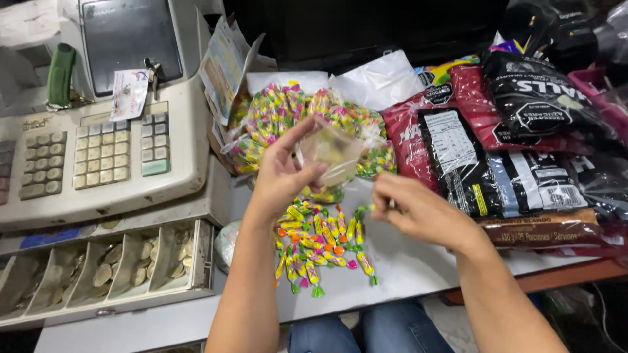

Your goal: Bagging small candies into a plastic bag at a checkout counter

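L hand pinches small clear bag, crinkled, yellowish; R hand fingers pressed together.

White tabletop; loose wrapped candies at its centre; cash register at nine o'clock; candy bags at twelve; dark packets at two.

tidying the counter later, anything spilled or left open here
Yes. Loose wrapped candies lie scattered on the white counter below the left hand, outside their bags. The cash register's coin drawer also stands open, coins exposed.
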